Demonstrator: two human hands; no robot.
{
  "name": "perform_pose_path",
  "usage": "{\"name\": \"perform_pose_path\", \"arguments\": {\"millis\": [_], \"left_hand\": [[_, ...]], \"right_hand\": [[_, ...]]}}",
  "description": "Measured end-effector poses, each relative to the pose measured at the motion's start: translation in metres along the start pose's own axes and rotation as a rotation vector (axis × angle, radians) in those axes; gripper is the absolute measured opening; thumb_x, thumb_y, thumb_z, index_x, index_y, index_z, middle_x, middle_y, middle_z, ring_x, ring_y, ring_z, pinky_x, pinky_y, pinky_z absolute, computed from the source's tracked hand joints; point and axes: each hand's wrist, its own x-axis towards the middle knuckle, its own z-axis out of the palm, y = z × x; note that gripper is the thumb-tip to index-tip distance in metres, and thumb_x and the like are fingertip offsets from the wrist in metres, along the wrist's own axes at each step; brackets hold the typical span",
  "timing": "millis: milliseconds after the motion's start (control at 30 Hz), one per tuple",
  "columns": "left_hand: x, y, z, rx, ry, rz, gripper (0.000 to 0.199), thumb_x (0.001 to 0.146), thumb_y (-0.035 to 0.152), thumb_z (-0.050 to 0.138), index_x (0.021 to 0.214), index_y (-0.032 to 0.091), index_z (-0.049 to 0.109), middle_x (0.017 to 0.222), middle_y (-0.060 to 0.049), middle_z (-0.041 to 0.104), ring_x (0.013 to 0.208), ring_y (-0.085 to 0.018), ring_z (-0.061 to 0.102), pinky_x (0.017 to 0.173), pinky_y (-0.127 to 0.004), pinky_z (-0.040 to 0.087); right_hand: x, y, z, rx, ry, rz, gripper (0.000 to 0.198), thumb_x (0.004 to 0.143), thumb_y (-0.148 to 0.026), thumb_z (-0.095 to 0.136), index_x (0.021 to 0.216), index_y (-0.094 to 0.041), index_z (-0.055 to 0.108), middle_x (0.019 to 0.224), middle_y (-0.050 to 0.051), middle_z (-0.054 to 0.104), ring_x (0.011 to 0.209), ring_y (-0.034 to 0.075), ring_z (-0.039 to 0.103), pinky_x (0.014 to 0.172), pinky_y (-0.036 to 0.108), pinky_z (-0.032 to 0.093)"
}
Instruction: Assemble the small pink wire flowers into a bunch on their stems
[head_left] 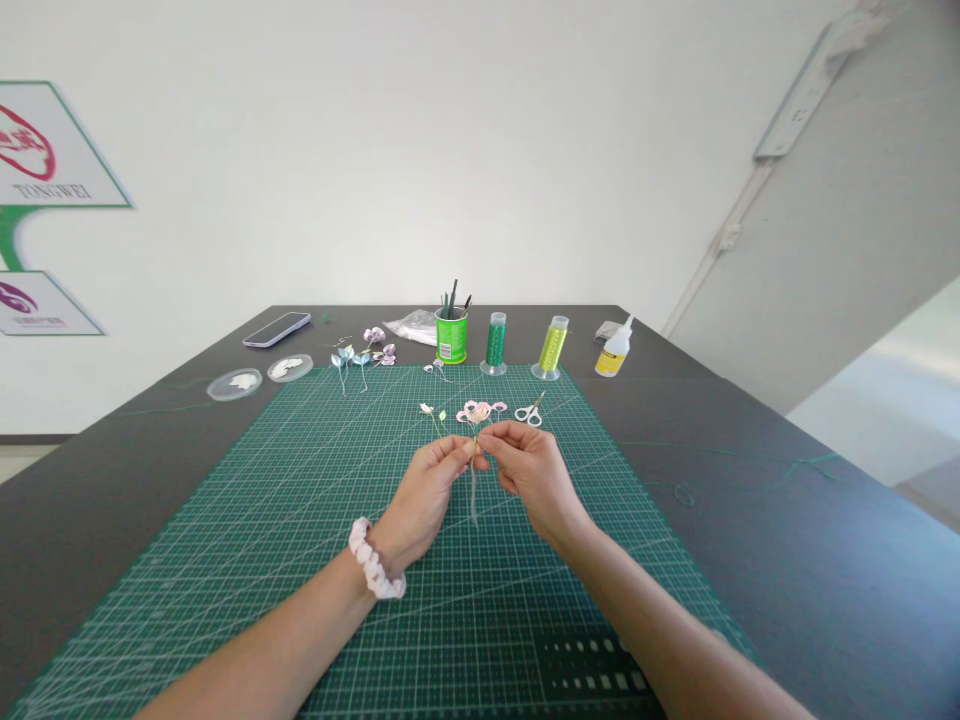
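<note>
Flower (478,413): positioned above the cutting mat (337,560), outline hard to separate from pink petals (499,408) around it. Left hand (429,488): thumb and finger pinched on the stem (473,495), whose lower end is blurred. Right hand (534,470): pinched on the same stem; grip points partly concealed. Scissors (531,409): just beyond this hand.
</note>
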Motion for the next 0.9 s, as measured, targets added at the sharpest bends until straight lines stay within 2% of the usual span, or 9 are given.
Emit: {"name": "perform_pose_path", "arguments": {"millis": [633,900], "left_hand": [[0.0002,-0.0001,-0.0001,-0.026,-0.030,-0.019,0.019,0.078,0.031,0.064,0.064,0.017,0.064,0.070,-0.003,0.060,0.076,-0.018,0.049,0.081,-0.034,0.037],[-0.0001,0.0002,-0.0009,0.012,0.040,0.008,0.018,0.078,0.028,0.064,0.063,0.017,0.064,0.068,-0.001,0.060,0.074,-0.017,0.048,0.082,-0.033,0.037]], "right_hand": [[0.0000,-0.0007,0.0010,0.019,0.016,0.009,0.024,0.064,-0.040,0.073,0.065,-0.017,0.065,0.050,-0.004,0.054,0.037,0.006,0.030,0.035,0.021,0.019],[-0.0012,-0.0025,0.0018,-0.006,0.011,-0.011,0.023,0.065,-0.039,0.071,0.063,-0.017,0.064,0.050,-0.004,0.054,0.036,0.005,0.029,0.035,0.021,0.018]]}}
